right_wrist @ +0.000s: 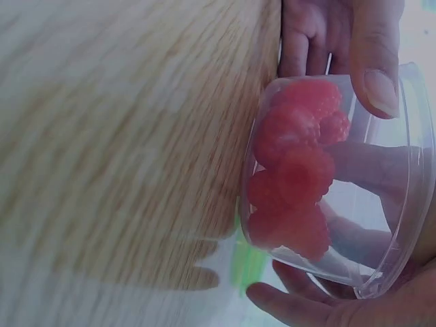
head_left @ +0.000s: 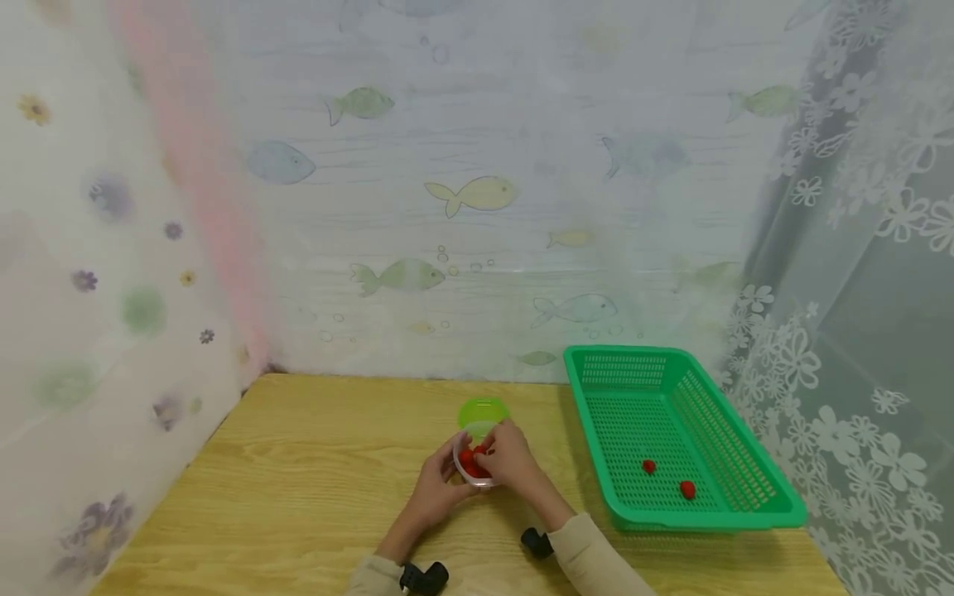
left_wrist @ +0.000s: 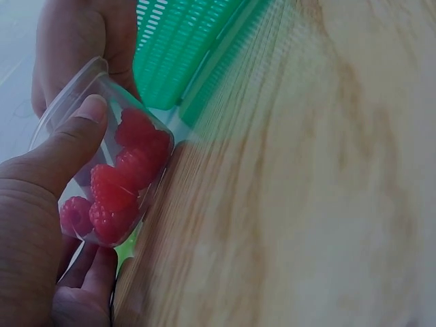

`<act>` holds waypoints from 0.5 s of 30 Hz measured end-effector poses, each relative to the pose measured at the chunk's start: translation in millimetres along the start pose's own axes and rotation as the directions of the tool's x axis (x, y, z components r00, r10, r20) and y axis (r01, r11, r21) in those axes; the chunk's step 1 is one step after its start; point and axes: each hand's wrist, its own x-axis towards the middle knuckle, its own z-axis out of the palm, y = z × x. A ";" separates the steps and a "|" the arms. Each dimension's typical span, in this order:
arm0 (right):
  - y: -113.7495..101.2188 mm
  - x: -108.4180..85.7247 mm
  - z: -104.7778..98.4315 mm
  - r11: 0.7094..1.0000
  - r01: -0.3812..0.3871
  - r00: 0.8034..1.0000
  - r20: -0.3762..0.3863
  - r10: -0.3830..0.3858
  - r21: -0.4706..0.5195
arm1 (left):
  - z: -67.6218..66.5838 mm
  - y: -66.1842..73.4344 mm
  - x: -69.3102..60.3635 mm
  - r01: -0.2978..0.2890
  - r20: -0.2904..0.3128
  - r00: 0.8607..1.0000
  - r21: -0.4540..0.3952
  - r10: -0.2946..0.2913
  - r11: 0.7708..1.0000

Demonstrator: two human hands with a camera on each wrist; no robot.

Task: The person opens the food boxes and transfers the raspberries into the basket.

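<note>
A clear plastic tub point(head_left: 464, 473) sits on the table with several red raspberries point(left_wrist: 112, 194) inside. My left hand point(head_left: 436, 488) grips the tub from its left, the thumb point(left_wrist: 75, 139) against the outside of the wall. My right hand point(head_left: 513, 458) reaches into the tub from the right. Through the clear wall, its thumb and finger appear at a raspberry point(right_wrist: 306, 174) on top of the others and seem to pinch it. Just behind the tub lies a light green lid point(head_left: 480, 408).
A green perforated basket point(head_left: 596, 447) stands to the right, holding two more raspberries point(head_left: 687, 490) on its floor. Wooden tabletop point(head_left: 298, 463) extends to the left of the tub. Patterned curtains point(head_left: 477, 248) hang behind and at both sides.
</note>
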 end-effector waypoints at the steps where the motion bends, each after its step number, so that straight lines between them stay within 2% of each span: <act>1: -0.2 -1.4 -0.2 1.000 -0.006 1.000 -0.010 0.006 -0.005 | 0.6 0.0 -0.2 0.004 -0.001 1.000 -0.004 -0.004 1.000; 4: -1.6 -4.9 -1.3 1.000 0.000 0.999 -0.039 -0.001 -0.025 | 2.2 -0.1 -1.3 0.006 0.002 1.000 -0.003 -0.006 1.000; 9: -3.5 -8.2 -4.8 1.000 0.001 0.999 -0.044 -0.002 -0.026 | 2.8 -1.2 -2.3 -0.004 0.014 1.000 0.003 0.004 1.000; 12: -1.2 -6.9 -5.3 0.999 0.022 0.999 -0.028 -0.023 -0.036 | 2.1 -1.0 -2.1 -0.011 0.015 1.000 0.002 0.011 1.000; 15: 0.8 -3.2 -5.2 0.999 0.026 0.999 0.026 -0.026 -0.023 | 1.1 -0.2 -1.3 -0.010 0.012 1.000 -0.001 0.010 1.000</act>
